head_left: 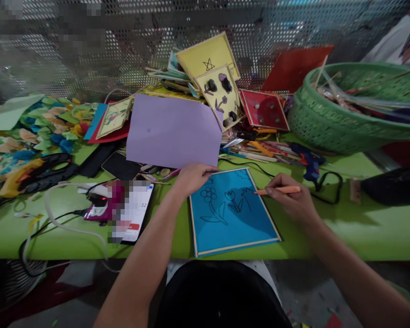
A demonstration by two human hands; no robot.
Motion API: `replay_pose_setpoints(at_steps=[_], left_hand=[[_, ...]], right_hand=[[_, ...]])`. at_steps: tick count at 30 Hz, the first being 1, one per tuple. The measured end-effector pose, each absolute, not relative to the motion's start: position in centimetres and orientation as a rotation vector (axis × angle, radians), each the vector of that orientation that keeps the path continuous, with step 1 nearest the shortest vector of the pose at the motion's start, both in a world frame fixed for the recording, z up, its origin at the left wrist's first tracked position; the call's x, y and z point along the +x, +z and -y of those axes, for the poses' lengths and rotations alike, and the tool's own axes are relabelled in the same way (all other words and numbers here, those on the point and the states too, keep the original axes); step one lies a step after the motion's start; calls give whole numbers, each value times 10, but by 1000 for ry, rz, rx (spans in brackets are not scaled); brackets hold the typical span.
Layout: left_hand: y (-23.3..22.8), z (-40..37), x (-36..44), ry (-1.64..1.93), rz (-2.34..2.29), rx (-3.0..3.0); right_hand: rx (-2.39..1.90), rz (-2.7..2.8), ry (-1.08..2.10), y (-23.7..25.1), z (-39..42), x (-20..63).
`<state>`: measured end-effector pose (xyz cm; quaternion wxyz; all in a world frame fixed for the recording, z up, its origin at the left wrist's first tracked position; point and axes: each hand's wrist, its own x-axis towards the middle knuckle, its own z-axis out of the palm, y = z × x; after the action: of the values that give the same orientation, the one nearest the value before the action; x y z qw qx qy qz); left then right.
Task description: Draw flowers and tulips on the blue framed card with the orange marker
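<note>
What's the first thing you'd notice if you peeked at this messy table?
Front and centre lies a bright blue card with flowers drawn on it. The right hand holds an orange pen at its edge, and the left hand rests on its top corner. Behind it lies a purple sheet, and far right sits a green basket.

One number is legible: "32", printed on the white card (136,212) lying near the front edge of the green table (379,228), toward its left end. The rest of the card's print is blurred and unreadable.
</note>
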<state>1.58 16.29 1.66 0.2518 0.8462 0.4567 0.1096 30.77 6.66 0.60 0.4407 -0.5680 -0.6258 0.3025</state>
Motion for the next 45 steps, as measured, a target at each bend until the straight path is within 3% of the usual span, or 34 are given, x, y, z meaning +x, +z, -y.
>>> replay_pose_setpoints(at_steps=[45], left_hand=[[20, -162, 17, 262, -1265, 2272]], right_hand=[[-1388, 1595, 796, 7, -61, 311]])
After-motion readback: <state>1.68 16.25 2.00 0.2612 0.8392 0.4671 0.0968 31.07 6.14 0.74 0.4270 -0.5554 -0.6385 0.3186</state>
